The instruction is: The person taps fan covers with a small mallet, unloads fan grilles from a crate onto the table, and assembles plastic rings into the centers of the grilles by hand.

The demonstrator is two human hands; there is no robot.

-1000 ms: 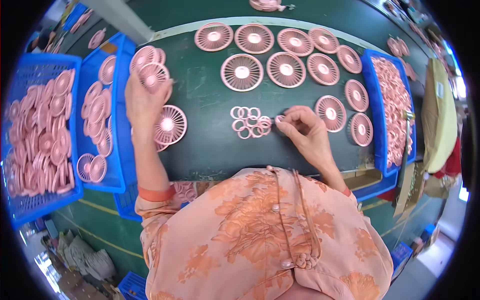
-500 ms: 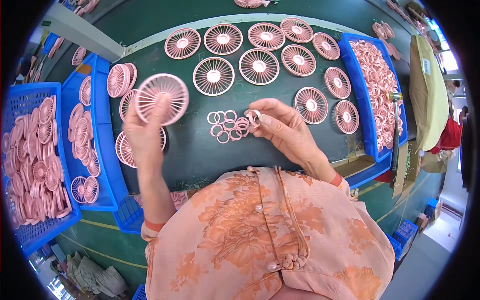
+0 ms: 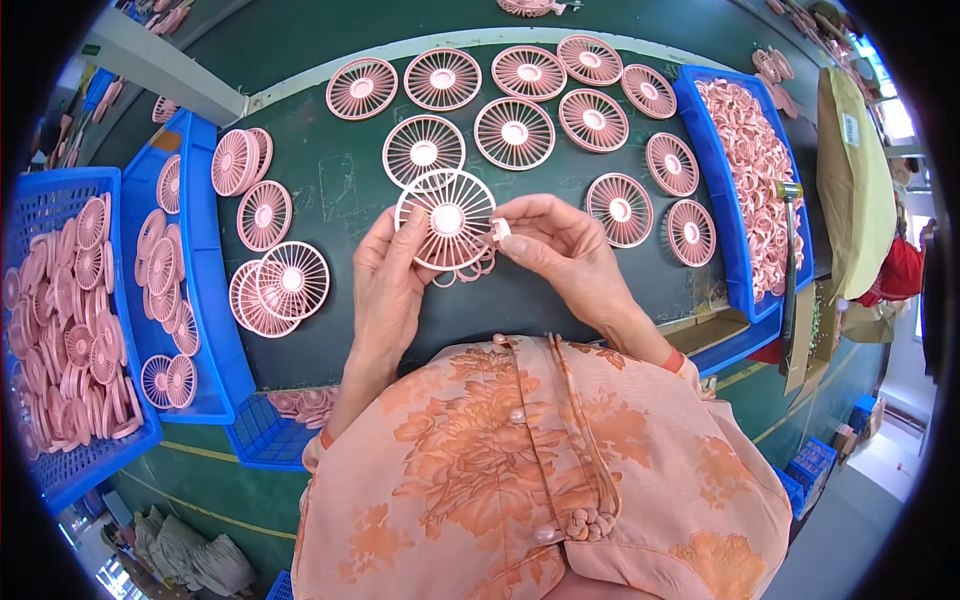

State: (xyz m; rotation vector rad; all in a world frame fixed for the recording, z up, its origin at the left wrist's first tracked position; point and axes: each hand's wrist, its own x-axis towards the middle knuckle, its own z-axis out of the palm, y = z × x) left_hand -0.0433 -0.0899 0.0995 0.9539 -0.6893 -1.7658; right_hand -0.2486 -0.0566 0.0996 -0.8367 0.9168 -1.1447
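Observation:
My left hand (image 3: 388, 270) grips a pink spoked plastic disc (image 3: 446, 219) by its left edge, thumb on the front and fingers behind. The disc is raised above the table and faces me. Close to its right edge, my right hand (image 3: 560, 250) pinches a small pink ring (image 3: 500, 229) between thumb and fingertips. Whether the ring touches the disc I cannot tell. Behind and below the disc, several loose pink rings (image 3: 470, 272) lie on the dark green table, mostly hidden by it.
More spoked discs (image 3: 514, 133) lie in rows at the back and right, others (image 3: 263, 216) at the left. A blue tray (image 3: 690, 120) heaped with small pink rings stands at the right. Blue crates (image 3: 225, 330) with discs stand at the left. A metal-headed tool (image 3: 790, 192) leans on the right tray.
My left hand has brought its disc rightward to the middle, beside the ring in my right hand. The disc now covers most of the loose rings. My right hand has barely moved.

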